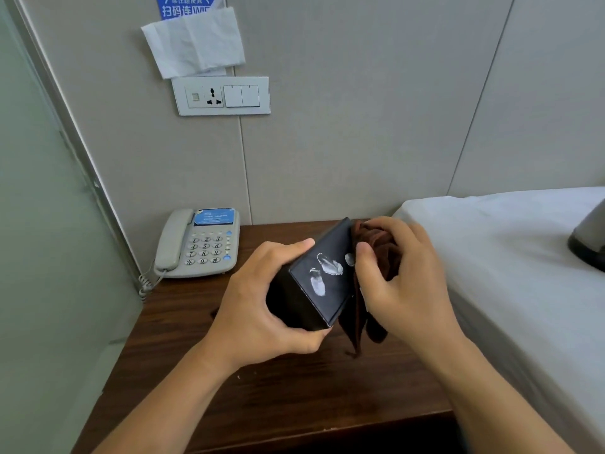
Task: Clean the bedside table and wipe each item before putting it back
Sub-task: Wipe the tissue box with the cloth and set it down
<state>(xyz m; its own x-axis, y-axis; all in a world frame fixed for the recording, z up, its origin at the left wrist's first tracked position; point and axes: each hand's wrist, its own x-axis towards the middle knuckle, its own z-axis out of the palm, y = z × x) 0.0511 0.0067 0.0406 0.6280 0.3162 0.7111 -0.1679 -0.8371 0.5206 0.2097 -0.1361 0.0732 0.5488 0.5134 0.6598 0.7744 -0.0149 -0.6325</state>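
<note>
Above the dark brown wooden bedside table [268, 398], the left hand [262, 309] grips a black rectangular box printed with white feather shapes [322, 280], its fingers curled round the box's lower left end and its thumb lying along the upper edge, so that the box is held tilted and clear of the tabletop. At the box's 3 o'clock side the right hand [406, 283] holds a bunched dark brown cleaning cloth [376, 257], fingers curled over it and pressing it against the right edge of the box; a loose tail of the cloth hangs down below the hand toward 6 o'clock. At about 10 o'clock from the box, a grey corded desk telephone with a blue label [199, 244] sits on the back left corner of the table, against the wall. Toward 12 o'clock, a white socket and switch panel [222, 95] is fixed on the beige wall, with a sheet of white tissue paper [193, 42] tucked just above it. At 3 o'clock lies a bed with a white sheet [510, 250], beside the table.
</note>
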